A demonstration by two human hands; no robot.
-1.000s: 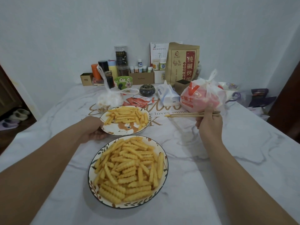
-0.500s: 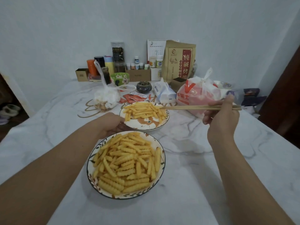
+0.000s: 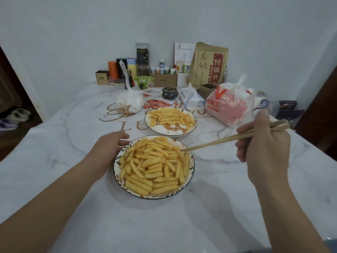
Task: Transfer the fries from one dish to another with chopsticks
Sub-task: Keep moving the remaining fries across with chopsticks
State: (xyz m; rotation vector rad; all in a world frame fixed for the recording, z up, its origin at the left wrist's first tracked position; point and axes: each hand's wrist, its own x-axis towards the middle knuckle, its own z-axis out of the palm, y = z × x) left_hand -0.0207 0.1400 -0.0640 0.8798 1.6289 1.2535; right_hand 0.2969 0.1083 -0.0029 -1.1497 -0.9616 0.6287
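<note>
Wooden chopsticks (image 3: 235,137) sit in our right hand (image 3: 264,143), the fingers (image 3: 245,131) curled round the upper shafts and the thumb laid across them — a firm grip. Their tips lie close together and reach down to the fries (image 3: 155,165) at the far right rim of the near dish (image 3: 191,167); whether they pinch a fry we cannot tell.

Our left hand (image 3: 109,148) rests against the far left rim of that same dish, its fingers (image 3: 124,138) only loosely bent and touching the rim, the thumb hidden from us. This dish, leaf-patterned round its rim, is heaped with crinkle-cut fries and stands on the marble-patterned table (image 3: 54,170) near its middle.

Just beyond it, apart from it, stands the far dish (image 3: 171,130) — a smaller heap of fries (image 3: 171,116) lies across its far half, leaving an orange animal picture bare on the near half.

Toward the far edge of the table we see a red-and-white plastic bag (image 3: 229,106), a tied clear bag (image 3: 130,103), a tissue pack (image 3: 191,99) and a brown paper bag (image 3: 209,66).
</note>
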